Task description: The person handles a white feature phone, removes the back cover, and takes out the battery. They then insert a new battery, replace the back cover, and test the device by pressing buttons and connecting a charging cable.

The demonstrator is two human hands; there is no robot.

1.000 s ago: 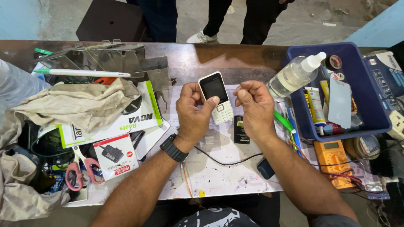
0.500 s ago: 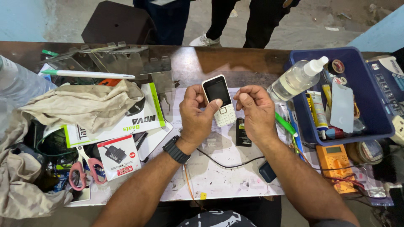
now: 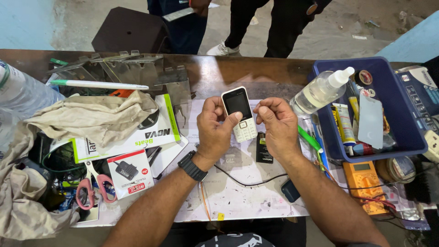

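Phone: small white bar phone [image 3: 240, 113] with a dark glossy screen and a pale keypad, held upright above the middle of the desk, screen facing the camera.
Left hand: left hand [image 3: 216, 129] is curled around the phone's left edge, thumb laid across its front just under the screen; a black watch sits on the wrist.
Right hand: right hand [image 3: 277, 124] is loosely closed just beside the phone's right edge, fingertips pinched together; whether they hold something small cannot be told.
Battery: flat black battery [image 3: 263, 147] lies on the paper under the hands.
Desk: brown wooden desk [image 3: 238, 71], its middle covered by a scuffed white sheet with a thin black cable across it.
Blue bin: rectangular hard plastic blue bin [image 3: 414, 137] to the right, holding a clear spray bottle [image 3: 321, 91] with a white nozzle leaning over its rim, glue tubes, a tape roll and a pale flat phone-shaped panel.
Meter: orange multimeter [image 3: 365, 179] lies below the bin.
Cloth: crumpled beige cloth [image 3: 93, 117] lies on the left over white cartons.
Scissors: pink-handled scissors [image 3: 93, 186] lie beside a small red and white box.
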